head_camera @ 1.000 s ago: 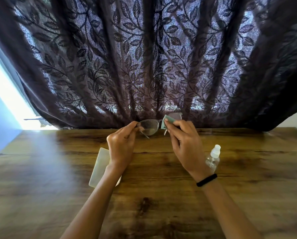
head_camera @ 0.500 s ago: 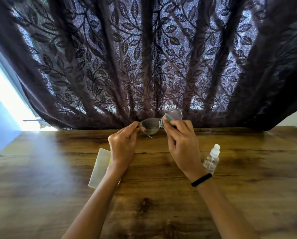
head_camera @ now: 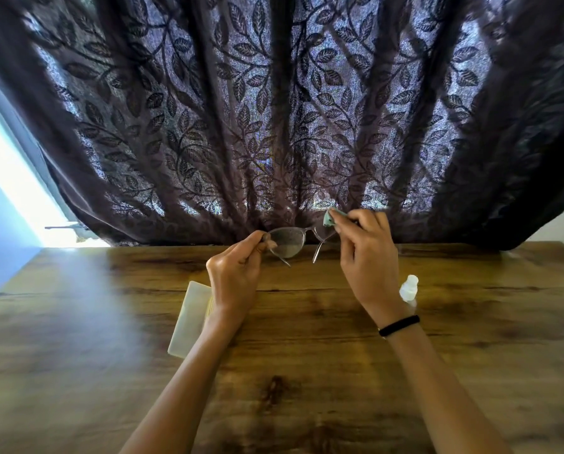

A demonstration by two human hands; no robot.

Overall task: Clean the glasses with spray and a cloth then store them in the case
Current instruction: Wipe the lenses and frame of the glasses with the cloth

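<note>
Centre frame, above bench (head_camera: 307,371): left hand (head_camera: 234,276) fingers pinched on glasses (head_camera: 287,240) at their left end; right hand (head_camera: 366,257) fingers pressing cloth (head_camera: 329,218) onto right lens; case (head_camera: 189,319) lower left of hands; spray bottle (head_camera: 408,288) right.

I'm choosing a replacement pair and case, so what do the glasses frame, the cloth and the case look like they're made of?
The glasses appear to have a thin translucent plastic frame, since light passes through the rim, though thin metal can't be ruled out. The cloth looks like soft, matte pale-green fabric, folded over the lens, probably microfibre. The case looks like smooth cream plastic or leatherette; its finish is too blurred to tell.
</note>
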